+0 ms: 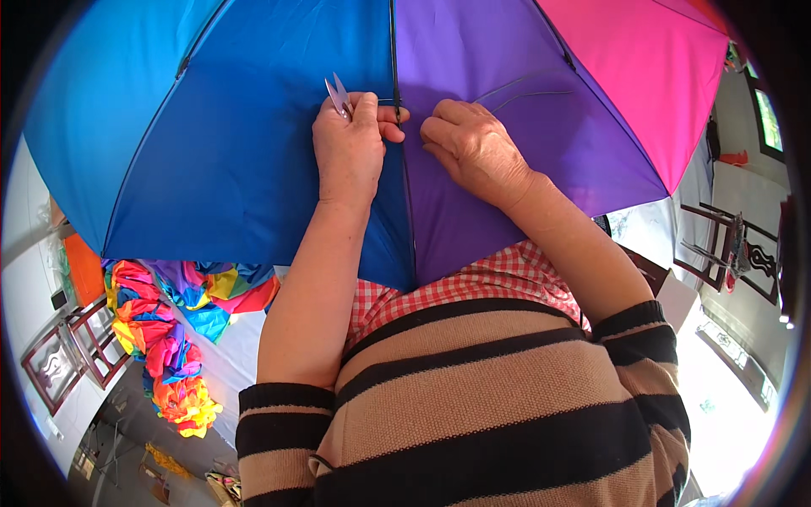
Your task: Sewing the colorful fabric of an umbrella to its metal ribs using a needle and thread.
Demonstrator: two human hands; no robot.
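Nearest the camera: a tan sweater with broad black stripes (473, 406), sleeves pushed up above the elbows, over a red-and-white checked collar (481, 283). Two bare forearms rising from it toward an open umbrella canopy (253, 152) filling the upper half of the view, panels in light blue, deep blue, purple and pink, dark ribs running down the seams.

Left hand (348, 150) resting on the deep blue panel just beside the central rib (399, 127), fingers (390, 117) curled and pressed together on the seam, a small pair of silver thread snips (338, 93) clamped between thumb and palm, blades pointing up and slightly apart. Right hand (473, 144) on the purple panel on the other side of the same rib, fingers bent inward, tips close together as if pinching the fabric or a thread, though too small to tell for certain. Both hands near each other, the rib between them.

Lower left, below the canopy edge: a heap of folded multicoloured umbrella fabric (173, 338) on a white table (228, 363). Dark wooden chairs at left (68, 355) and right (731, 245).
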